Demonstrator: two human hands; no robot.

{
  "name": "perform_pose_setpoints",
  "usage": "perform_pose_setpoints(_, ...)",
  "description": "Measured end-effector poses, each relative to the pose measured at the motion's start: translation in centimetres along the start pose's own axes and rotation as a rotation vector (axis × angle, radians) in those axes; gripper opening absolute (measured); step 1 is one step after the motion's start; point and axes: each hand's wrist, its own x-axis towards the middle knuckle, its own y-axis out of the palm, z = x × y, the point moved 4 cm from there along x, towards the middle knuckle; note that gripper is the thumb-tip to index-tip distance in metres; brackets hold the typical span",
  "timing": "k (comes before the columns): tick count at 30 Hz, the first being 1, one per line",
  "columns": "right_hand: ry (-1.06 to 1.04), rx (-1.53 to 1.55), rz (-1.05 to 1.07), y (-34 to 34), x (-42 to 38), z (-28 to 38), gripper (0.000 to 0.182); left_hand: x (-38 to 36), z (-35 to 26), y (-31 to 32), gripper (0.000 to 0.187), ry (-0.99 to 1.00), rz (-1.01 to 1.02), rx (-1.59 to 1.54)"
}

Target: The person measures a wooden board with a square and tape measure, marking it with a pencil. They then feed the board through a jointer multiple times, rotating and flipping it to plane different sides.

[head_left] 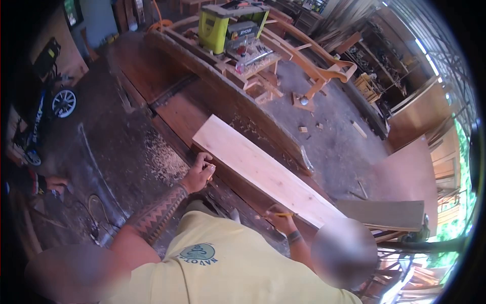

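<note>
A long pale wooden plank (263, 167) lies on the reddish-brown bench (177, 114), running from upper left to lower right. Beside its near edge, toward the left end, is my left hand (197, 175), on a tattooed forearm. Its fingers are bent around a small light-coloured bit that is too small to name. My right hand (283, 221) is at the near edge farther right, its fingers closed around a thin yellow pencil (286, 215). A dark band circles the right wrist. The yellow shirt (233, 258) fills the bottom.
Behind the plank runs a long dark board (228, 91). A green planer (212, 33) stands on a wooden stand amid shavings. A scooter (38, 116) is at left, near another person's hand (56, 183). Wood shavings (164, 157) cover part of the floor. A grey board (387, 214) lies at right.
</note>
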Motion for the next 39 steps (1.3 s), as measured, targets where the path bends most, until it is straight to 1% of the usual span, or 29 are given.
perform_pose_setpoints(3,-0.055,0.077,0.035,2.9,-0.7,0.4,0.016,1.5,-3.5,-1.0,0.039,-0.21,-0.041,-0.092)
perform_pose_setpoints(4,-0.048,0.043,0.021,3.2,-0.6,0.8,0.016,2.4,-4.8,-1.6,0.042,-0.268,-0.049,-0.105)
perform_pose_setpoints(8,-0.065,0.081,-0.08,4.6,2.3,4.1,0.015,8.0,-5.6,-2.9,0.047,-0.373,0.259,-0.141)
perform_pose_setpoints(10,-0.049,0.105,-0.189,5.3,5.1,6.6,0.014,11.0,-4.9,-2.5,0.047,-0.334,0.38,-0.137)
perform_pose_setpoints(11,-0.078,0.144,-0.191,5.8,7.2,7.5,0.014,12.7,-4.8,-2.1,0.049,-0.279,0.465,-0.098)
perform_pose_setpoints(12,-0.108,0.183,-0.197,6.1,9.3,8.2,0.014,14.2,-5.6,-1.6,0.05,-0.317,0.538,-0.128)
perform_pose_setpoints(13,-0.142,0.218,-0.204,6.2,11.8,9.4,0.014,15.8,-6.2,-1.3,0.051,-0.253,0.606,-0.098)
perform_pose_setpoints(14,-0.111,0.219,-0.221,6.5,14.0,10.6,0.013,18.4,-5.8,-1.1,0.048,-0.005,0.667,0.028)
perform_pose_setpoints(15,-0.1,0.255,-0.236,6.9,16.1,11.5,0.013,20.5,-9.0,-1.8,0.048,-0.081,0.705,0.081)
perform_pose_setpoints(17,-0.072,0.315,-0.264,7.5,19.2,12.9,0.013,26.7,-11.4,-3.8,0.052,0.15,0.671,0.177)
perform_pose_setpoints(18,-0.051,0.266,-0.302,8.0,20.1,13.9,0.015,30.6,-12.8,-5.1,0.058,0.295,0.63,0.231)
perform_pose_setpoints(19,-0.003,0.286,-0.324,8.8,20.7,15.4,0.015,34.7,-15.2,-6.9,0.057,0.336,0.645,0.282)
perform_pose_setpoints(20,0.037,0.267,-0.339,9.4,21.2,16.0,0.015,38.2,-18.4,-9.2,0.058,0.325,0.574,0.453)
perform_pose_setpoints(21,0.078,0.253,-0.355,9.9,21.7,16.1,0.015,43.2,-19.4,-10.9,0.06,0.43,0.511,0.533)
perform_pose_setpoints(22,0.112,0.25,-0.401,10.3,22.2,15.9,0.016,49.0,-19.6,-12.3,0.061,0.459,0.528,0.544)
perform_pose_setpoints(23,0.153,0.246,-0.448,10.6,22.2,15.6,0.016,52.7,-23.4,-14.5,0.056,0.437,0.497,0.764)
perform_pose_setpoints(24,0.196,0.236,-0.491,10.8,22.0,15.2,0.017,59.7,-21.7,-16.2,0.054,0.531,0.44,0.764)
perform_pose_setpoints(25,0.215,0.221,-0.532,10.9,22.0,15.1,0.018,65.8,-20.8,-18.4,0.053,0.743,0.347,0.804)
perform_pose_setpoints(26,0.237,0.204,-0.57,10.9,21.8,14.9,0.019,68.6,-23.2,-20.9,0.054,0.685,0.276,0.903)
perform_pose_setpoints(27,0.258,0.191,-0.606,10.9,22.0,14.8,0.019,73.1,-23.3,-23.5,0.059,0.553,0.214,1.023)
perform_pose_setpoints(28,0.299,0.177,-0.623,10.6,22.2,15.2,0.018,77.9,-22.6,-26.3,0.063,0.603,0.108,1.107)
perform_pose_setpoints(29,0.284,0.194,-0.634,10.5,22.6,15.7,0.018,81.7,-21.0,-28.7,0.067,0.653,0.004,1.188)
perform_pose_setpoints(31,0.25,0.227,-0.656,9.4,24.2,17.2,0.018,84.2,-21.7,-31.5,0.068,0.521,-0.083,1.167)
perform_pose_setpoints(32,0.254,0.153,-0.671,8.7,25.2,17.9,0.017,86.0,-20.9,-32.8,0.066,0.523,-0.07,1.151)
perform_pose_setpoints(33,0.241,0.09,-0.666,7.9,26.3,17.7,0.026,87.7,-19.8,-34.0,0.063,0.521,-0.054,1.134)
perform_pose_setpoints(34,0.176,0.139,-0.67,7.6,27.7,18.9,0.032,88.7,-18.9,-34.2,0.061,0.514,-0.035,1.119)
perform_pose_setpoints(35,0.115,0.187,-0.672,7.3,28.9,20.0,0.039,89.6,-18.0,-34.1,0.059,0.545,-0.046,1.129)
perform_pose_setpoints(38,0.109,0.269,-0.608,6.7,32.9,25.4,0.046,91.0,-17.1,-34.7,0.052,0.636,-0.08,1.128)
perform_pose_setpoints(39,0.101,0.228,-0.585,6.5,34.4,26.6,0.045,91.6,-16.8,-34.8,0.052,0.719,-0.086,1.129)
